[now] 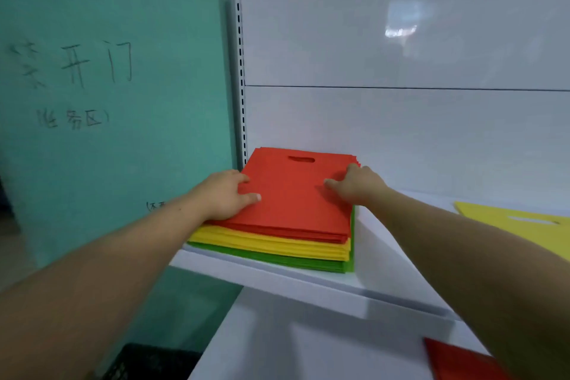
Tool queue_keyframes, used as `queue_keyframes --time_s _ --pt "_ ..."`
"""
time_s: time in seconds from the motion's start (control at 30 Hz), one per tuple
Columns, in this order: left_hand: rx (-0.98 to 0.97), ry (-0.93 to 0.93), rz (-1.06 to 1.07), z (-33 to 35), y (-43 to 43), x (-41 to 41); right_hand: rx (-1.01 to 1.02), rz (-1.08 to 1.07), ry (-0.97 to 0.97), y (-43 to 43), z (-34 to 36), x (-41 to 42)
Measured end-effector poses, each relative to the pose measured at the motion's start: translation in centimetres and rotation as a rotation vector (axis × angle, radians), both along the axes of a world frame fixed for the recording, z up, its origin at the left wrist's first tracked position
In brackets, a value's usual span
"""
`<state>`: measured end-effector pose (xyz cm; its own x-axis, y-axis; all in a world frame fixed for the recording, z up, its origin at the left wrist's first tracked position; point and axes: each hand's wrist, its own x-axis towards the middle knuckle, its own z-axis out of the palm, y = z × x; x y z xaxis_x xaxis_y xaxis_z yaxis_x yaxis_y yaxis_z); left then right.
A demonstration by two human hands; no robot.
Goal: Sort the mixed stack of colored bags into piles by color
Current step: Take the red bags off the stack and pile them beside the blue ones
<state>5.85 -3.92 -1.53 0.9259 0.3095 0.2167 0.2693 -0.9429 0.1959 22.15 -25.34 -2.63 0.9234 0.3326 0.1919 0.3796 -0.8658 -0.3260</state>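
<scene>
A stack of flat bags sits at the left end of a white shelf [308,284]. Red bags [293,194] form the top layer, yellow bags [271,244] the middle and green bags [293,264] the bottom. My left hand [228,194] grips the left edge of the red layer, thumb on top. My right hand [361,185] holds the right edge of the same layer, thumb lying on the top bag and fingers over the side. A single yellow bag [524,225] lies further right on the shelf. One red bag [456,361] lies on the shelf below.
A teal wall [108,102] with handwriting stands close on the left, beside a slotted shelf upright [240,71]. The white back panel [401,117] closes the shelf behind the stack. A black mesh crate [148,361] sits low at the left.
</scene>
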Motion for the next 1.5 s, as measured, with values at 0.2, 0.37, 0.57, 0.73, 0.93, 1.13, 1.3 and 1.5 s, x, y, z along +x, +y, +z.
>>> queue_keyframes --time_s 0.2,0.37,0.57,0.73,0.93,1.13,1.3,1.5 --pt "-0.06 0.23 -0.109 -0.4 2.2 3.0 0.131 -0.08 0.103 0.7 -0.7 0.4" --pt "-0.037 0.239 -0.193 -0.9 2.3 4.0 0.259 -0.157 0.068 0.2 -0.5 -0.1" --pt "-0.065 0.248 -0.195 -0.6 1.5 4.3 0.336 -0.182 -0.153 -1.3 0.6 -1.4" --pt "-0.227 0.216 -0.188 0.2 -0.7 4.0 0.527 -0.018 -0.401 -3.9 2.4 -3.0" --pt "-0.744 -0.19 -0.265 1.9 -7.0 3.4 0.695 -0.012 -0.513 -10.2 4.6 -4.2" --pt "-0.829 -0.304 -0.254 1.9 -15.0 2.8 0.742 -0.078 -0.524 -18.5 4.7 -5.0" --pt "-0.451 -0.376 -0.255 -0.2 -21.4 1.6 0.688 -0.117 -0.403 -24.8 1.9 -6.4" --pt "-0.417 -0.341 -0.355 -2.9 -27.4 -1.4 0.628 -0.191 -0.299 -31.8 -0.1 -10.2"
